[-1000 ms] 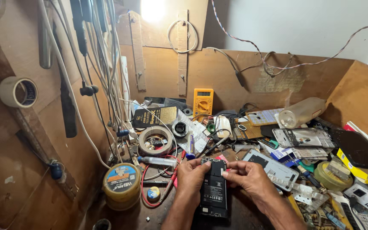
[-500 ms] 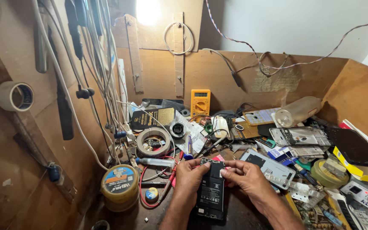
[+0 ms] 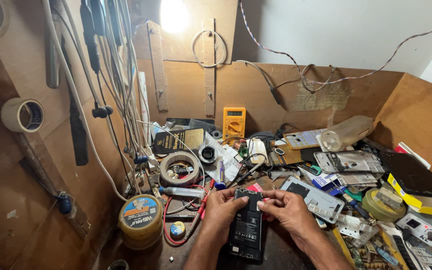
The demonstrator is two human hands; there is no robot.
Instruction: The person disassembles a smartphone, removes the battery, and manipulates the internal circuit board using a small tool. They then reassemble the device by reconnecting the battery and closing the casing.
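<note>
An opened black phone with its back cover off lies lengthwise on the cluttered bench, its battery showing. My left hand grips the phone's upper left edge, thumb resting on top. On the other side, my right hand pinches the upper right corner with its fingertips. Whether anything small sits between those fingers cannot be made out.
A yellow multimeter stands against the back board. A tape roll, a yellow tin, a clear bottle, phone parts and several cables crowd the bench and left wall. Another tape roll hangs at left.
Both hands stay on the phone with only slight finger shifts at its top edge. The view has tilted a little.
</note>
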